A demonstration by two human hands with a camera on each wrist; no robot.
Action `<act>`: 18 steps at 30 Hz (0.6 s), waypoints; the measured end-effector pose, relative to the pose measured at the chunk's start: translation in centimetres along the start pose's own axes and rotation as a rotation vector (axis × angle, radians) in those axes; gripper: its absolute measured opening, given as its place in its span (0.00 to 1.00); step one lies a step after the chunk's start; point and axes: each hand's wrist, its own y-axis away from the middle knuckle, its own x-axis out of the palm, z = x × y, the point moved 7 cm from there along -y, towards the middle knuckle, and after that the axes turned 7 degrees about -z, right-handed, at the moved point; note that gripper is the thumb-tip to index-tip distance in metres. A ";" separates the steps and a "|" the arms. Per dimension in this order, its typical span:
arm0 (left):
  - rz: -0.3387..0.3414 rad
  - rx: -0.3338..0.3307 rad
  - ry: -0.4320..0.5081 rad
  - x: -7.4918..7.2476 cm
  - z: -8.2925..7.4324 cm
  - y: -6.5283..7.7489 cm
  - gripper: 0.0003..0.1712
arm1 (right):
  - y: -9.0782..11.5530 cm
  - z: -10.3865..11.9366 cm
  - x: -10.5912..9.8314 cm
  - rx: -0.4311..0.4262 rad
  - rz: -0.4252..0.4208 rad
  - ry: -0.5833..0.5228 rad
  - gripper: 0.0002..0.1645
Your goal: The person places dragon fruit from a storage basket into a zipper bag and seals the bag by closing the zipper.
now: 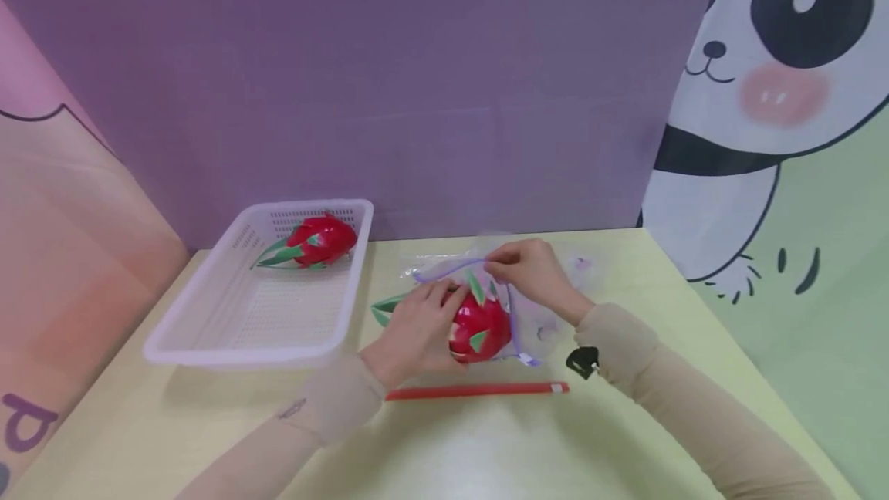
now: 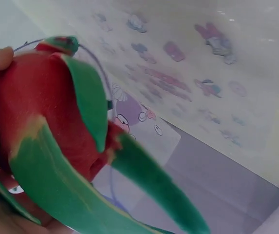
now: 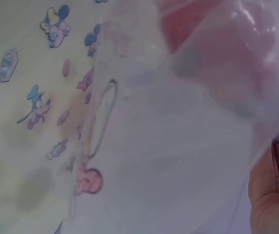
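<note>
My left hand [image 1: 420, 326] grips a red dragon fruit [image 1: 489, 329] with green leaf-like scales, low over the table. In the left wrist view the dragon fruit [image 2: 42, 92] fills the left side, its long green tips pointing down right. My right hand [image 1: 533, 275] pinches the purple edge of a clear zip bag [image 1: 556, 307]. That edge stands apart as a loop around the fruit's far end. Through the cloudy plastic bag [image 3: 168, 156] in the right wrist view, red shows blurred. How deep the fruit sits inside I cannot tell.
A white plastic basket [image 1: 208, 322] stands at the left, holding a second dragon fruit [image 1: 326, 241]. Near my hands lies a long red strip [image 1: 479, 390] with a white end mark. A purple backdrop [image 1: 444, 99] rises behind the table [image 1: 486, 454].
</note>
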 end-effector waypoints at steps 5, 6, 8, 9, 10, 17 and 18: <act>0.007 0.034 -0.022 0.4 -0.7 -0.6 0.55 | 0.3 1.0 0.2 -0.016 -0.006 -0.013 0.12; 0.006 0.032 -0.023 0.5 -0.8 -0.7 0.55 | 0.3 1.2 0.2 -0.024 -0.006 -0.014 0.12; -0.003 0.026 -0.023 0.4 -1.0 -0.9 0.55 | 0.5 1.5 0.4 -0.034 -0.009 -0.018 0.11; -0.008 0.019 -0.023 0.4 -1.0 -1.0 0.55 | 0.6 1.6 0.4 -0.040 -0.012 -0.022 0.11; -0.010 0.009 -0.022 0.3 -0.9 -1.1 0.55 | 0.6 1.9 0.4 -0.053 -0.016 -0.025 0.11; -0.021 -0.124 0.037 0.1 0.1 -1.6 0.56 | 1.2 2.5 0.2 -0.049 -0.031 -0.082 0.11; -0.026 -0.152 0.047 0.0 0.3 -1.6 0.56 | 1.2 2.5 0.1 -0.041 -0.034 -0.089 0.11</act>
